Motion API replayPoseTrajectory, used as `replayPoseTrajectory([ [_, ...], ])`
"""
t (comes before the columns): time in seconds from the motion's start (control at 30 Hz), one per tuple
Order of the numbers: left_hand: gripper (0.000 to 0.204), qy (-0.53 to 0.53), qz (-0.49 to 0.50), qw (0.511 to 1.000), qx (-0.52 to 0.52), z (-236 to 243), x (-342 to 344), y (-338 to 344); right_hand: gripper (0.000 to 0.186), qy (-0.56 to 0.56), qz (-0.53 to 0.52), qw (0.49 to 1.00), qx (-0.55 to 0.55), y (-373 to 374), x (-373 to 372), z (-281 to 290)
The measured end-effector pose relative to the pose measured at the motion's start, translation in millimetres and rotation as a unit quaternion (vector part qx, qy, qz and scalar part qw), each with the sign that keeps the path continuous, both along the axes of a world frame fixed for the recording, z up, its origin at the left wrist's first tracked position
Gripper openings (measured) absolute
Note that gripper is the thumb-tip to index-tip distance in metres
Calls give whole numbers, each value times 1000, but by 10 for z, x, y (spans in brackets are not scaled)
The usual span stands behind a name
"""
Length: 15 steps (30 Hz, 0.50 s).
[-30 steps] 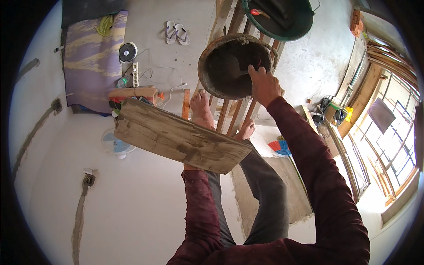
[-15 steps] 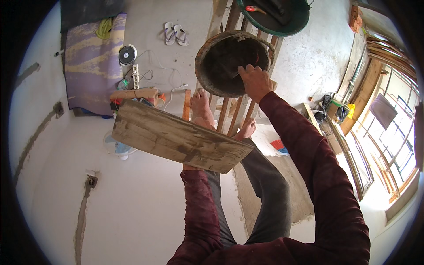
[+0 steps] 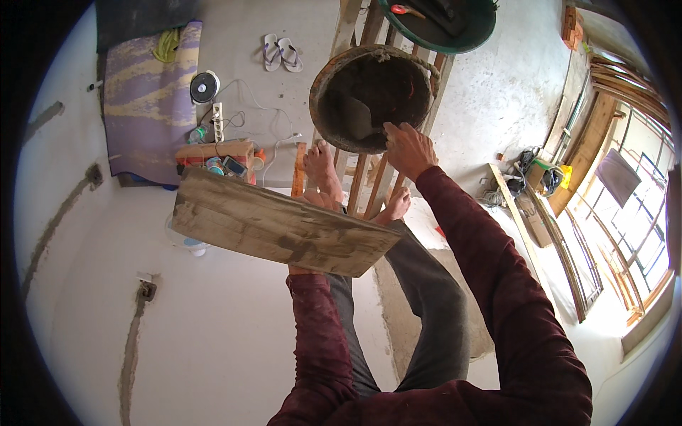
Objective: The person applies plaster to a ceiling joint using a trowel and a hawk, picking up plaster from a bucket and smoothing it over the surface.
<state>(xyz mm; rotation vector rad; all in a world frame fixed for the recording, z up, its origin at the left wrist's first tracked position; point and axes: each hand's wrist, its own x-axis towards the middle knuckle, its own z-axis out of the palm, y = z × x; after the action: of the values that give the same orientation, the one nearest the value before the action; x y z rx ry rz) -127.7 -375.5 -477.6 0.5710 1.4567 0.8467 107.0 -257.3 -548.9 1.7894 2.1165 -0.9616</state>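
Note:
My left hand [image 3: 318,199] grips a broad wooden board [image 3: 284,224] smeared with grey mortar; most of the hand is hidden behind it. My right hand [image 3: 410,153] is at the lower right rim of a dirty round bucket [image 3: 327,92], fingers curled around what looks like the handle of a trowel [image 3: 359,113], whose pale blade is inside. The bucket rests on wooden slats [image 3: 387,184], near my bare feet [image 3: 320,163]. Beyond it is a green basin [image 3: 469,35] holding a red-handled tool.
A purple mat [image 3: 145,110], flip-flops [image 3: 280,53], power strip [image 3: 217,121], bricks and small items [image 3: 234,160] lie at the upper left. Timber offcuts [image 3: 518,206], bags [image 3: 540,181] and a barred window [image 3: 632,220] are at the right. Channels [image 3: 131,334] are cut in the white plaster.
The bucket appears higher and further left in view. My right hand has moved left and down along its rim, and the board has shifted slightly left.

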Motion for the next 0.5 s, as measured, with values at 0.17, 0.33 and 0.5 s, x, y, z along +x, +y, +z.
replayPoseTrajectory([
  [0.17,14,328,-252,910,22,159,-87,62,41,40,-44,998,-10,-132,67,-60],
  [0.33,14,587,-535,607,-3,371,-50,116,41,69,-78,995,1,-223,174,-86],
  [0.5,15,641,-640,423,-17,507,-3,222,37,148,-107,982,47,-262,289,-153],
])
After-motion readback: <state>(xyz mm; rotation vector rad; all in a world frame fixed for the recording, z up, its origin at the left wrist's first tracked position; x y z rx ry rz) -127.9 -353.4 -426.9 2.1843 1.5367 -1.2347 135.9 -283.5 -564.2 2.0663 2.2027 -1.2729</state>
